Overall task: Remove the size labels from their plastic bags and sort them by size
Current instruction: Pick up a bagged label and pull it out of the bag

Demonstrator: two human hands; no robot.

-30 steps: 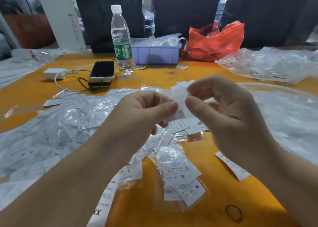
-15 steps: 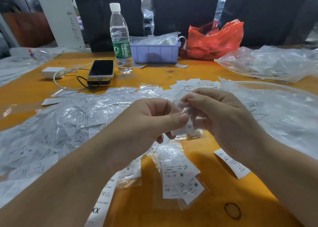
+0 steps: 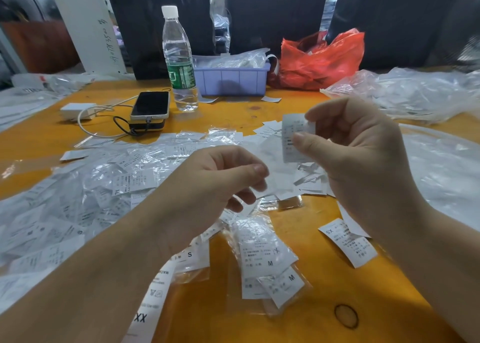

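Note:
My right hand (image 3: 363, 158) pinches a white size label (image 3: 294, 140) between thumb and fingers, held upright above the table. My left hand (image 3: 215, 186) is lower and to the left, its thumb and fingers pinching a thin clear plastic bag (image 3: 272, 171) that is hard to make out. Below the hands lie M labels (image 3: 267, 259) on clear bags, an S label (image 3: 191, 255), an XS label (image 3: 348, 241) and an XX strip (image 3: 152, 298). A large heap of bagged labels (image 3: 78, 194) covers the table's left side.
On the orange table (image 3: 324, 285) stand a water bottle (image 3: 178, 62), a phone (image 3: 150, 106) on a power bank with cable and charger (image 3: 76, 108), a purple bin (image 3: 231, 78), a red bag (image 3: 319, 59), clear plastic sheets (image 3: 415, 93) at right, and a rubber band (image 3: 346, 316).
My hands have parted: the right one has lifted up and to the right with the label drawn out, while the left has stayed low with the emptied bag.

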